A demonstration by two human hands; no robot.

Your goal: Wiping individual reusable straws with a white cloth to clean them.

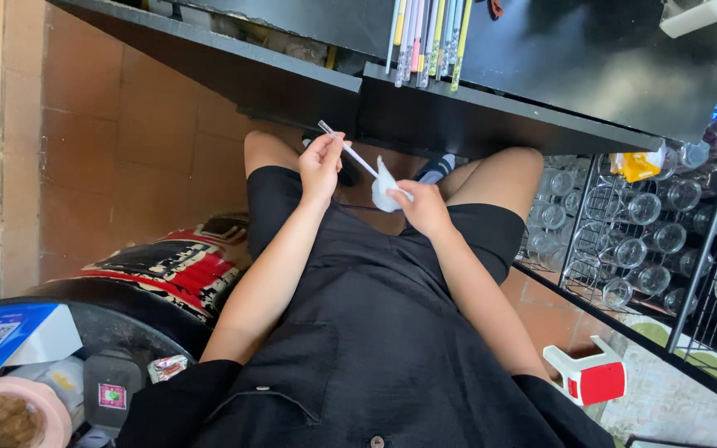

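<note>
I sit in black clothes with both hands raised over my lap. My left hand [322, 162] pinches the upper part of a thin clear straw [350, 152] that slants down to the right. My right hand [421, 207] grips a small white cloth [384, 189] wrapped around the straw's lower end. The two hands are close together, just below the front edge of a black counter [292, 83].
Several coloured straws [425, 37] lie in a row on the counter. A wire rack [657, 232] holding several glasses stands at the right. A red and white tape dispenser [591, 377] lies on the floor. A patterned red cushion [184, 265] and a round bin [85, 348] are at the left.
</note>
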